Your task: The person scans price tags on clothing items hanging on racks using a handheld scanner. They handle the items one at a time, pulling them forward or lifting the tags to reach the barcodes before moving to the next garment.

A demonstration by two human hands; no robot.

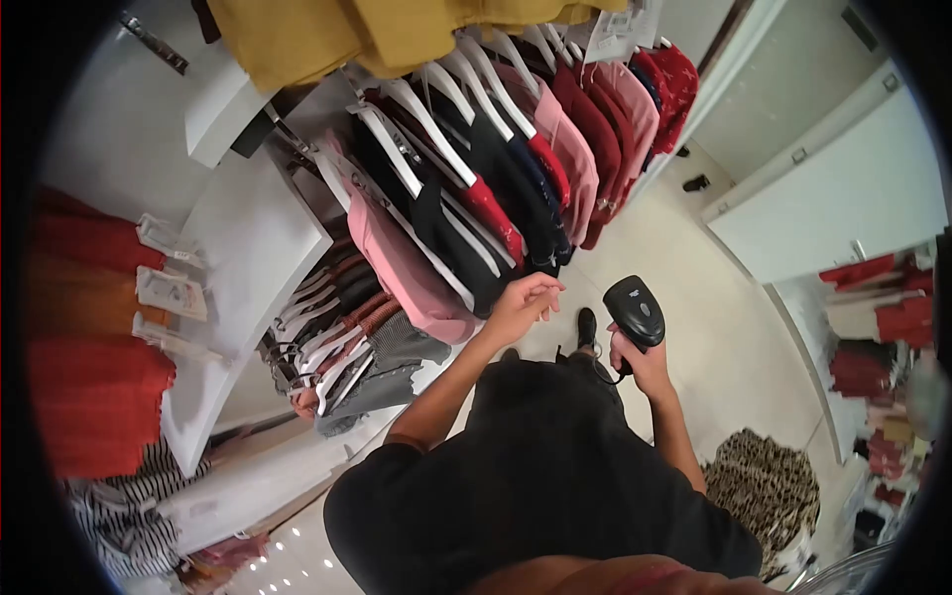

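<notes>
The right fingers (pixel 619 347) close around the scanner (pixel 635 309), held above the floor (pixel 724 332); the left fingers (pixel 540 285) are half open, seemingly with nothing in them, near the clothes (pixel 402 273). The cord (pixel 601 372) could snag and tug the scanner loose. The left fingers could catch 1 sleeve and unseat a hanger (pixel 435 136), since the clothes hang tightly packed
</notes>
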